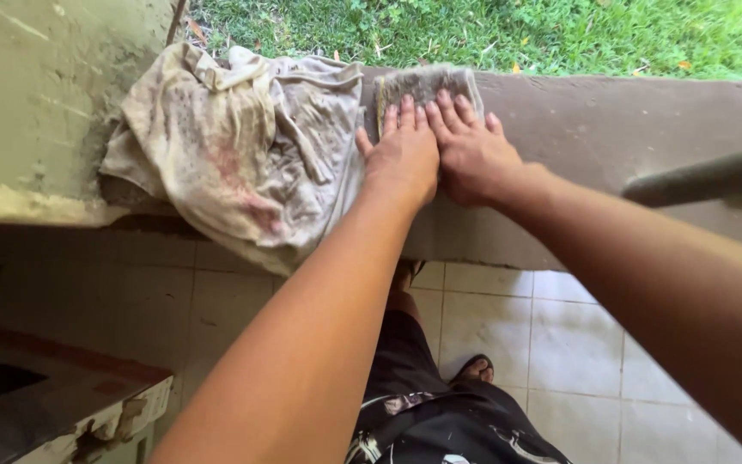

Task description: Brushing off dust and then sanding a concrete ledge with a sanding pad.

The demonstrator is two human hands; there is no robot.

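Brown ledge (611,120) is bearing one grey scouring pad (422,86), long axis lying along it; left hand (401,159) and right hand (470,155) are pressing it flat-fingered, one stained cloth (234,155) lying beside.

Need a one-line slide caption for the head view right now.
Both hands, left hand and right hand, press flat on a grey scrubbing pad atop a brown ledge, beside a stained cloth.

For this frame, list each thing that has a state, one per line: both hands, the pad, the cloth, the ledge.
left hand: flat, fingers extended, pressing on the pad
right hand: flat, beside the left, fingertips on the pad
grey scouring pad: lying flat on the ledge, partly covered by fingers
stained cloth: crumpled, draped over the ledge edge
concrete ledge: dark, looks damp
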